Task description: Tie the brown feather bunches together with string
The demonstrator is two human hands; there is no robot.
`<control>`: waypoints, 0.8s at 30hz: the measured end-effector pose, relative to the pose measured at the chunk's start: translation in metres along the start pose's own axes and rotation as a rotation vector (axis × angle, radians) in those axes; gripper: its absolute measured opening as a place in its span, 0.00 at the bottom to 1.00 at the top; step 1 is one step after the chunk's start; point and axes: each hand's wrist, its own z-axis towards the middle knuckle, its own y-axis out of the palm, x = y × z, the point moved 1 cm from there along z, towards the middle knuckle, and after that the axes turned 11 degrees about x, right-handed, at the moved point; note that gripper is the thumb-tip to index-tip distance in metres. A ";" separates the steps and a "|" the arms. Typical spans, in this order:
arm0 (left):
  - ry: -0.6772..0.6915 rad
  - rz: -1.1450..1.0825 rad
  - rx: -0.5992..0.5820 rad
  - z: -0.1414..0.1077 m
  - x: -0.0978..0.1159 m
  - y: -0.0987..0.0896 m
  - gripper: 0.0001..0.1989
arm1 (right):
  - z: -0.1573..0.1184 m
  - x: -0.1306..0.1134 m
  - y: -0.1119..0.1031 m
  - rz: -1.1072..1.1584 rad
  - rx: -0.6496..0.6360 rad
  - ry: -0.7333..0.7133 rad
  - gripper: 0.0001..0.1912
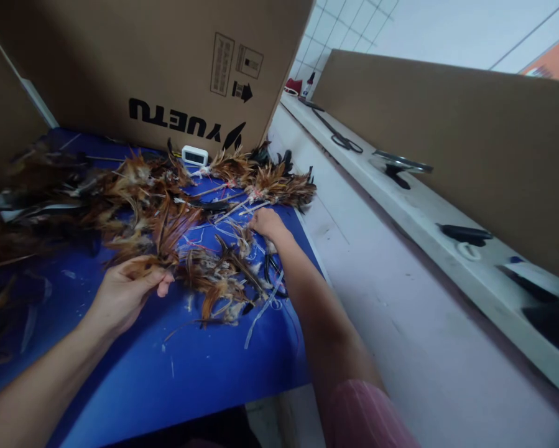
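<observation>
My left hand [132,283] is closed around the base of a fan of reddish-brown feathers [179,221] that points up and away from me. My right hand [266,222] reaches farther out, its fingers curled by thin sticks and pale strings; whatever is in them is hidden. Just beyond it lie feather bundles [283,186] bound on thin sticks with red and white ties. A loose pile of brown and grey feathers [214,277] spreads between the hands. Dark-handled scissors or pliers [270,266] show partly beneath my right forearm.
The blue tabletop [204,379] carries more feathers [41,186] at the left, blurred. A small white digital display [194,156] stands before a large cardboard box [167,56]. Along the right, a white ledge [367,177] holds black scissors [347,143] and other dark items.
</observation>
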 end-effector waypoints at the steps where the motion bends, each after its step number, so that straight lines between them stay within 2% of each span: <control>1: -0.007 0.000 0.009 0.000 0.000 0.000 0.15 | 0.003 0.000 0.002 0.008 -0.014 0.011 0.08; 5: -0.015 0.011 0.029 0.000 0.000 0.001 0.15 | 0.008 0.004 0.007 0.124 -0.023 0.036 0.06; 9: 0.008 0.019 0.018 0.001 0.000 0.001 0.14 | 0.004 0.016 0.003 0.367 -0.002 0.069 0.06; 15: -0.002 0.027 0.013 -0.001 0.001 0.003 0.12 | -0.021 0.030 -0.021 0.776 0.065 0.131 0.04; 19: 0.011 0.040 0.021 -0.003 0.003 0.005 0.12 | -0.032 0.039 -0.035 1.165 0.084 0.218 0.04; 21: 0.014 0.045 0.022 -0.003 0.003 0.004 0.12 | -0.031 0.042 -0.037 1.041 0.138 0.193 0.02; 24: 0.017 0.051 0.014 -0.002 0.001 0.003 0.13 | -0.026 0.040 -0.030 0.635 0.182 0.117 0.05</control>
